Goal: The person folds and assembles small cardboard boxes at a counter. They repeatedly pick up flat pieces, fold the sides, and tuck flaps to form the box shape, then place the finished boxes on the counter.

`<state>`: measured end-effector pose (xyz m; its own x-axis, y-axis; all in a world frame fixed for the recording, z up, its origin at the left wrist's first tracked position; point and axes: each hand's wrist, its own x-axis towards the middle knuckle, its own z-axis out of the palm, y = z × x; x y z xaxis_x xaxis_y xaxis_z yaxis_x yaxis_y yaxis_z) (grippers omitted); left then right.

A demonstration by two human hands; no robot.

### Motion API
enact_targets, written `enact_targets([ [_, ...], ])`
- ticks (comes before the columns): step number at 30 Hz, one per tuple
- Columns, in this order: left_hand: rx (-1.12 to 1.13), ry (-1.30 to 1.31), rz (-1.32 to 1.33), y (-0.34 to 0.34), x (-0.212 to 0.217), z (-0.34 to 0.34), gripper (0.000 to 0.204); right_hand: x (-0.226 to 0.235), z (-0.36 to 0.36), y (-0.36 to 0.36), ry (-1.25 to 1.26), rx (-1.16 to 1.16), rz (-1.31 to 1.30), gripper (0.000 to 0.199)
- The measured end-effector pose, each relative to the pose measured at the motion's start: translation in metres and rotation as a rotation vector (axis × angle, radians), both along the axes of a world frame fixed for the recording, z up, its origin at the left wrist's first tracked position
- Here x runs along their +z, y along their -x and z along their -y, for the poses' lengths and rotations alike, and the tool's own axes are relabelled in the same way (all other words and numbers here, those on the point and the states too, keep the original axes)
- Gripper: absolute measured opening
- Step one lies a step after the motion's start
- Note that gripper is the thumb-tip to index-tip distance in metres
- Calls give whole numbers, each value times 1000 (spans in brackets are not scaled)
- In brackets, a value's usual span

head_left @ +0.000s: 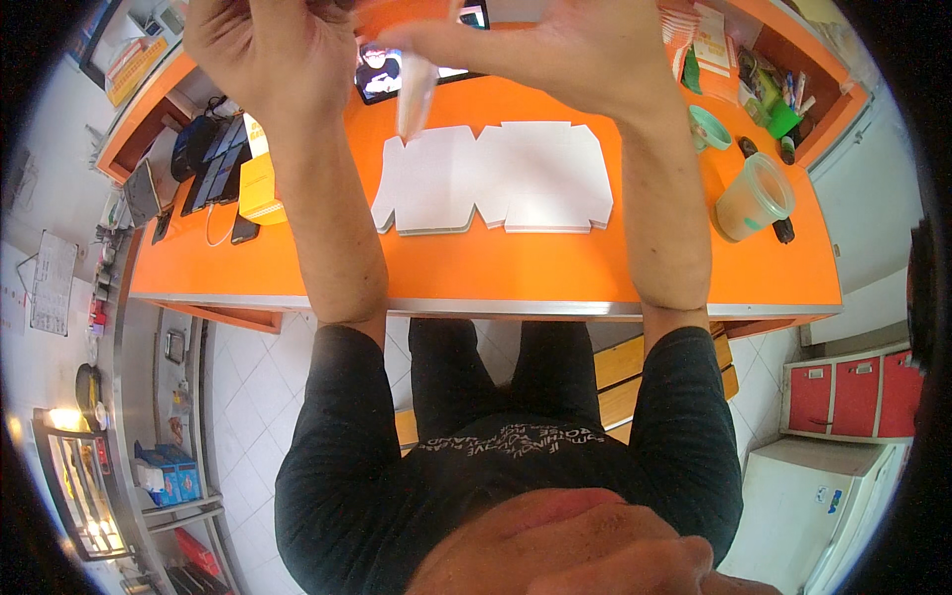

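Two hands are raised over the orange counter (297, 268), holding a pale folded piece of card (416, 94) between them near the top of the view. The left hand (268, 55) is curled shut at the card's upper end, though its fingertips run out of frame, so the exact grip is hard to make out; the right hand (565, 50) has fingers pinched together on the same piece from the other side. Below, two stacks of flat white box blanks (496, 178) lie side by side on the counter, untouched. This looks like the folding step: one blank taken up and being creased into shape in the air. The next move would seem to call for both hands keeping hold while the flaps are turned and tucked. A lidded plastic cup (754, 198) stands well apart at the right, and several phones (213, 164) lie at the left.
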<state>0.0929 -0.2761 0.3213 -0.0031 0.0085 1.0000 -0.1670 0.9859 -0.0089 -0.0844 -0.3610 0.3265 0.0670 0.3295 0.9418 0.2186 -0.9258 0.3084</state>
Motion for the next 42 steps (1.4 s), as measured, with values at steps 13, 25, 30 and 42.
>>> enact_targets([
  [13,197,-78,-9,22,0,-3,26,5,-3,-13,-92,199,383,22],
  [25,456,-106,6,20,-15,0,29,10,28,0,347,173,375,14],
  [30,322,11,31,21,-4,-4,44,-5,7,-10,-186,721,73,7],
  [42,315,-11,69,-7,-17,6,36,4,35,-50,415,41,396,34],
])
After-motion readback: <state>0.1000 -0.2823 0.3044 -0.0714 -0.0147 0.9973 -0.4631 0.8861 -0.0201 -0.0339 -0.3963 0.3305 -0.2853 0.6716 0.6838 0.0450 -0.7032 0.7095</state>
